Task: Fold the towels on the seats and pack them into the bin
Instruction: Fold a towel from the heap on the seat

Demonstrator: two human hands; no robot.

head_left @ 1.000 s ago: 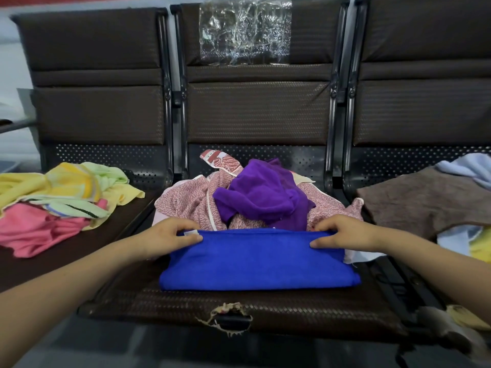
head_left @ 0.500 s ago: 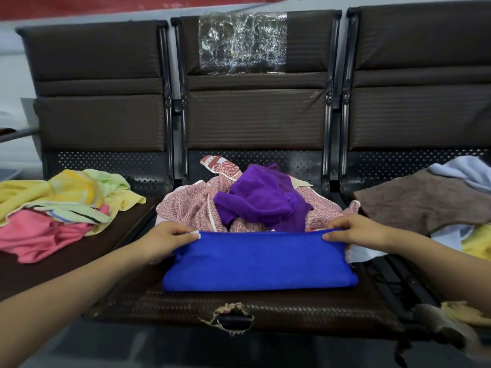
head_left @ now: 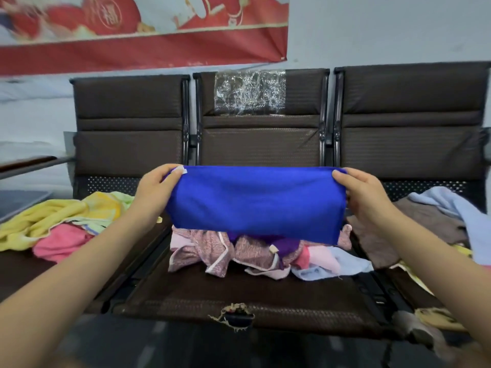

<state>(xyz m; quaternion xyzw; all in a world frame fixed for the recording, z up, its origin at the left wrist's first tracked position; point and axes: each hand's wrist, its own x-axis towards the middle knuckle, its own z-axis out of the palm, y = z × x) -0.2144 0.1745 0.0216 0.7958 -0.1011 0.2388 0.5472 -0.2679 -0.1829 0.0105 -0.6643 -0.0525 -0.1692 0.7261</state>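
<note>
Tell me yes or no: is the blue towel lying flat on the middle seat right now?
No. The blue towel hangs in the air above the middle seat, its upper corners pinched by the left hand and the right hand.

Lighting even and moderately dim, shadows soft; glare on plastic film (head_left: 249, 92); wide-angle bowing at edges; banner (head_left: 143, 30) and lower foreground blurred.

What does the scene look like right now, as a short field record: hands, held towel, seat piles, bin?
left hand: grips the top left corner of the blue towel
right hand: grips its top right corner
blue towel: folded, held up in the air above the middle seat
middle seat: unfolded pile, patterned pink towel in front
left seat: yellow towel, pink towel
right seat: brown towel, light blue towel
bin: not in view
</note>
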